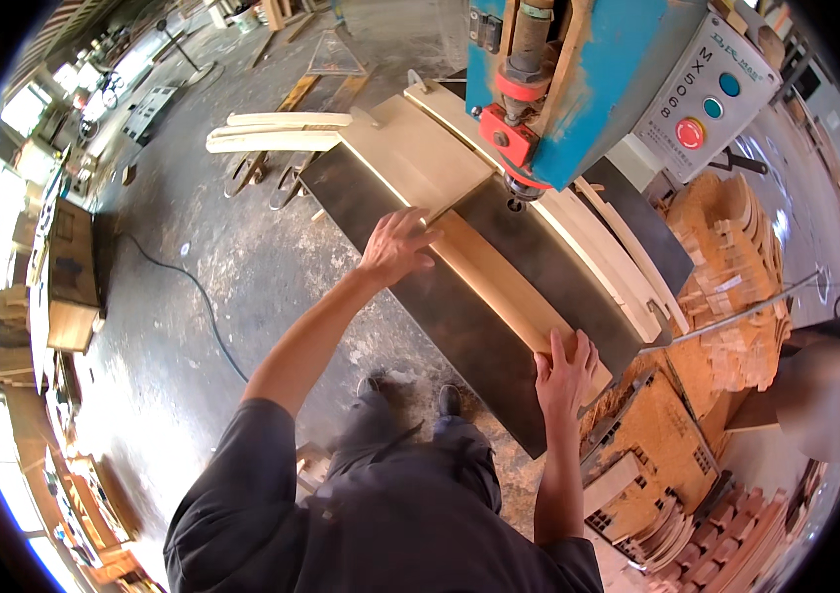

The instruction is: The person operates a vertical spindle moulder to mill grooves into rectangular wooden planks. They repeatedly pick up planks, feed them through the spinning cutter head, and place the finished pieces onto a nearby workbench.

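Note:
A long, slightly curved wooden workpiece (504,287) lies slantwise on the dark machine table (464,341). My left hand (398,249) is at its far end with fingers spread, the fingertips by the corner of a flat tan board (425,148). At the near end my right hand (565,373) grips the workpiece, its thumb and fingers bent over the wood. Above the table hangs the spindle head (517,138) of a blue machine (618,79), red collars around it. Its tip is apart from the workpiece.
Pale curved wooden strips (277,131) jut past the table's far left corner; more wooden strips (603,247) lie right of the spindle. A control box (707,99) carries buttons. Stacked cut wood pieces (731,277) and a sawdust-covered board (652,450) are at right. A cable (193,282) crosses the floor.

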A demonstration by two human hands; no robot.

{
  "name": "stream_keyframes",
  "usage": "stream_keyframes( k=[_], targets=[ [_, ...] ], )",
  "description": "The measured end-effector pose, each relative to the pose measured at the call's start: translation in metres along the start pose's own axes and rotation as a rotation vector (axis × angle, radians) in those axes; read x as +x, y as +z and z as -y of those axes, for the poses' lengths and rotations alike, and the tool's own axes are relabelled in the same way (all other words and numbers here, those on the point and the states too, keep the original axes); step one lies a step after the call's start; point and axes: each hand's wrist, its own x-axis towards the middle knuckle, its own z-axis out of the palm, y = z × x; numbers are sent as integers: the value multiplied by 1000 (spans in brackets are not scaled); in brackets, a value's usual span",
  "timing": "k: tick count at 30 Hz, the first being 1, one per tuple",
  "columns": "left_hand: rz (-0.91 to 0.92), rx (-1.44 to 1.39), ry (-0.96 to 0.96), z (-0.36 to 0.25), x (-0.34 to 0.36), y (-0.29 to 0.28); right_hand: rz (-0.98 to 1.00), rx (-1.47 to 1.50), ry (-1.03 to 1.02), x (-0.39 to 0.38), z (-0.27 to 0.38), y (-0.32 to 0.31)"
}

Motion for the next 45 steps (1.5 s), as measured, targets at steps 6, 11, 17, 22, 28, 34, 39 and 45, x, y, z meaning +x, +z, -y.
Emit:
stream_keyframes(
  k=[6,11,17,22,28,34,39,45],
  targets=[
    [-47,-102,119,40,39,27,-77,-16,28,26,24,19],
    [-170,-225,265,47,61,36,-170,-63,35,38,41,39],
    [-169,-211,361,52,76,35,-251,-91,107,50,47,56],
    [-61,-232,293,52,93,44,-249,-107,123,58,45,61],
    [-67,-242,241,58,103,59,-258,-89,116,76,34,62],
    [22,-316,227,57,114,54,-256,-116,131,80,35,61],
    [-20,-248,197,53,114,59,-235,-108,157,81,31,63],
    [-38,-253,159,47,122,63,-237,-126,159,87,22,65]
  ],
)
